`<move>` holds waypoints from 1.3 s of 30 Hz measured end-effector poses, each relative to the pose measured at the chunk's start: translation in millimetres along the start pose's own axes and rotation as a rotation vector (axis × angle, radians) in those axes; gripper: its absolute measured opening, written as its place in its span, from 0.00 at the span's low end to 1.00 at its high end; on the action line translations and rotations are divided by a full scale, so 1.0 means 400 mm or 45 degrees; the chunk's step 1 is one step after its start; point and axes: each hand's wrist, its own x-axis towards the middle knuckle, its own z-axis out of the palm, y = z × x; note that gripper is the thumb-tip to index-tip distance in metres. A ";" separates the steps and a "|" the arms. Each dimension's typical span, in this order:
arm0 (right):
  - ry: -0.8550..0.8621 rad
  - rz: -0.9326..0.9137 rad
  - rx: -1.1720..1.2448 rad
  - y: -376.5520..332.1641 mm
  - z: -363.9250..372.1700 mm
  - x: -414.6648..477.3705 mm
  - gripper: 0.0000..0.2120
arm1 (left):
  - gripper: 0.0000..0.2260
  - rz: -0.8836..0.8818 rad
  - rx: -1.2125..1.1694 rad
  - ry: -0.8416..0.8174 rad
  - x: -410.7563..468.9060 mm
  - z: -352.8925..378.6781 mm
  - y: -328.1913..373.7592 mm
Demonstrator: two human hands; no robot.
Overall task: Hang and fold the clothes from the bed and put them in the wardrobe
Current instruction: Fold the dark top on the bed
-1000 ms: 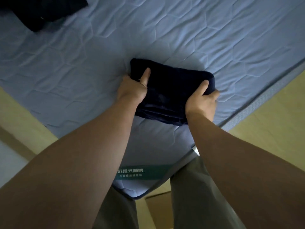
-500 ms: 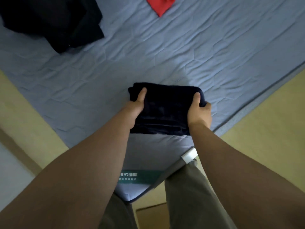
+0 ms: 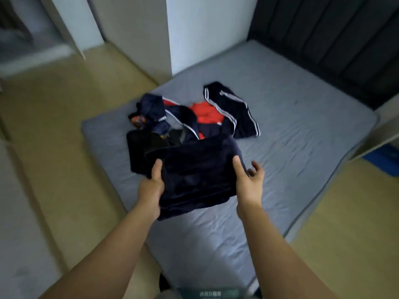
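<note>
Two hands: both are raised over the mattress (image 3: pixel 280 137), one at each end of the same bundle.
Left hand (image 3: pixel 151 186): at the bundle's left end, with the thumb flat on top and the fingers out of sight beneath. It looks a firm hold.
Folded garment (image 3: pixel 194 175): dark navy and folded to a thick rectangle. It is held in the air above the near half of the mattress and touches it nowhere that I can see.
Right hand (image 3: pixel 248 184): at the right end, thumb pressed on top, the edge tucked into the crook of the hand. The fingertips show loosely curled past the edge, so this hold looks lighter.
Pile of clothes (image 3: pixel 185 117): unfolded, navy and red, on the far-left part of the mattress just behind the bundle.
Striped trousers (image 3: pixel 235 111): at the right of that pile, toward the mattress's middle, spread out.
Headboard (image 3: pixel 323 39): dark and padded, along the far-right end of the mattress.
Changed: half a second ago the bundle lay flat near the mattress corner with a hand at each end. Now it is off the surface, and the view has lifted from the sheet to the room.
Meaning: folding of this piece looks finished, and carrying it to the wardrobe is next. Left of the mattress all is too blurred to pick the wardrobe out. The pile is still to be done.
</note>
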 end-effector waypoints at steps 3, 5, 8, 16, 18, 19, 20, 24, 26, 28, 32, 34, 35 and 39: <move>-0.193 0.038 0.229 -0.151 0.110 -0.180 0.42 | 0.56 0.210 -0.258 -0.040 -0.082 -0.091 0.148; -0.436 0.117 0.296 -0.213 0.162 -0.291 0.37 | 0.48 0.305 -0.379 -0.088 -0.160 -0.143 0.236; -0.846 0.079 0.325 -0.268 0.230 -0.441 0.30 | 0.47 0.435 -0.525 -0.044 -0.251 -0.215 0.316; -1.257 -0.185 0.269 -0.297 0.320 -0.674 0.40 | 0.29 0.655 -0.940 -0.082 -0.432 -0.394 0.372; -1.330 -0.247 0.318 -0.300 0.341 -0.720 0.45 | 0.30 0.701 -1.010 -0.093 -0.468 -0.440 0.368; -1.359 -0.280 0.316 -0.300 0.353 -0.742 0.46 | 0.31 0.719 -1.036 -0.084 -0.484 -0.463 0.367; -1.381 -0.316 0.310 -0.299 0.366 -0.762 0.46 | 0.31 0.744 -1.045 -0.061 -0.495 -0.488 0.366; -1.377 -0.373 0.347 -0.284 0.428 -0.851 0.45 | 0.18 0.839 -1.083 -0.031 -0.505 -0.582 0.369; -1.333 -0.378 0.404 -0.277 0.465 -0.894 0.44 | 0.19 0.831 -1.052 -0.010 -0.502 -0.630 0.377; -1.262 -0.376 0.475 -0.280 0.512 -0.927 0.42 | 0.25 0.820 -1.020 0.042 -0.496 -0.682 0.395; -1.179 -0.385 0.572 -0.316 0.666 -0.976 0.39 | 0.29 0.889 -0.891 0.066 -0.415 -0.814 0.470; -1.187 -0.366 0.589 -0.340 0.763 -1.000 0.35 | 0.30 0.888 -0.850 0.053 -0.370 -0.897 0.527; -1.193 -0.348 0.591 -0.353 0.811 -1.011 0.33 | 0.28 0.880 -0.823 0.055 -0.344 -0.938 0.558; -1.237 -0.316 0.574 -0.394 0.999 -1.049 0.30 | 0.22 0.908 -0.808 0.010 -0.255 -1.097 0.687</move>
